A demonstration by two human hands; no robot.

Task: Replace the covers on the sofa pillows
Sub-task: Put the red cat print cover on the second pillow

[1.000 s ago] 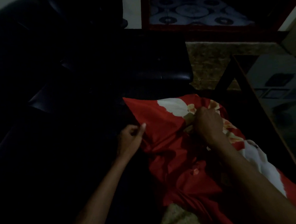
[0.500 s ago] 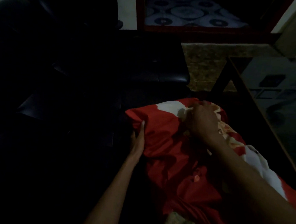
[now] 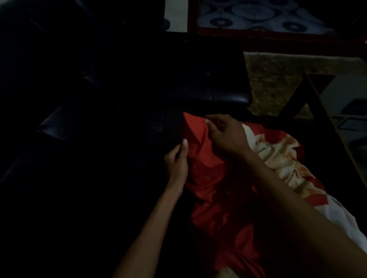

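— What do you have in front of you?

— You have one red pillow cover point(image 3: 215, 192) with a cream and orange floral print along its right side. It lies crumpled and creased, running from the near right toward the far centre.

— State and position?

— Its far end rests against the dark sofa seat point(image 3: 207, 88). Whether a pillow sits inside, you cannot tell in this dim light.

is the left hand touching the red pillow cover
Touching. In the head view the left hand lies against the left edge of the red pillow cover, its fingers straight along the fabric with no gap showing.
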